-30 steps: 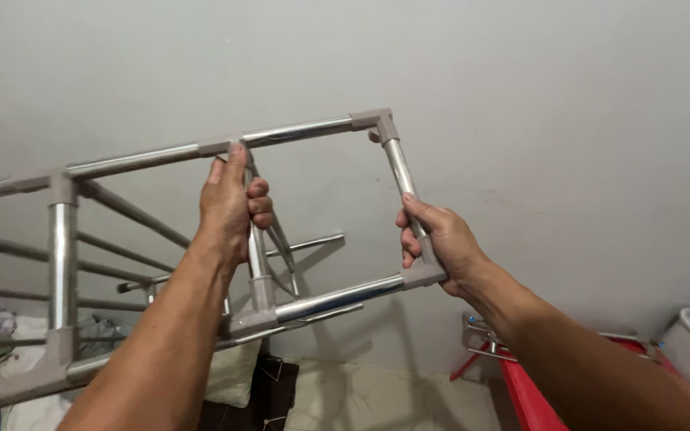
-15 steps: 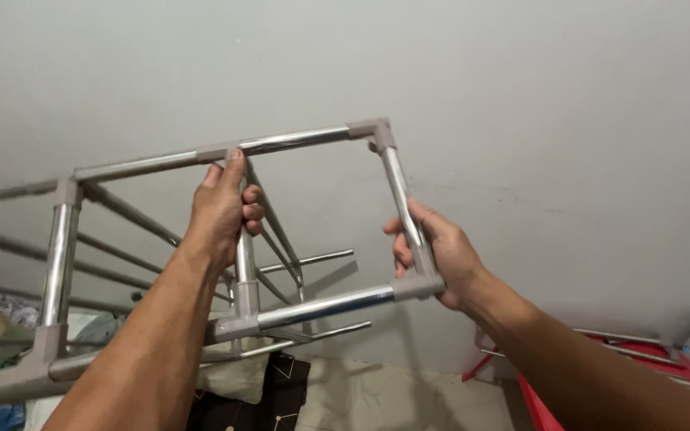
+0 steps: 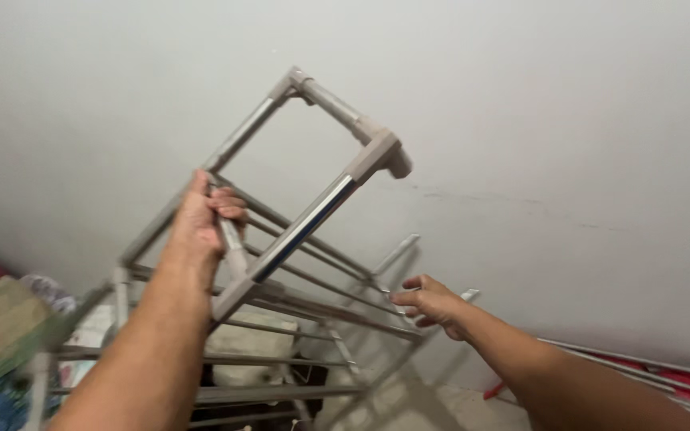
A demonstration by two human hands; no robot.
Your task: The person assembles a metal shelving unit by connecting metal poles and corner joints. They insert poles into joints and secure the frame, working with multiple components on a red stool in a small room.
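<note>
Plain grey-white wall fills almost everything ahead of me, with a faint crack line running across it to the right, and low down at the right edge I catch a bit of red framed furniture (image 3: 684,381) on the floor. Against that wall I have a silver metal tube rack with grey plastic corner joints (image 3: 313,211), tipped so its long axis runs on a slant, from the lower left near my chest up and away to the right, where the top corner joint stands high against the wall. My left hand (image 3: 205,219) is the nearer one to the upper frame: it is closed tight around one of the slanted tubes, fingers wrapped right round, carrying the tilt. My right hand (image 3: 429,302) is lower and further out, at the far ends of the thin cross rods, fingers loosely curled and half open; it touches or nearly touches a rod end, and I cannot tell that it grips anything. Below the rack at the left lie some folded cloths and bundles (image 3: 1,335), partly blurred.
</note>
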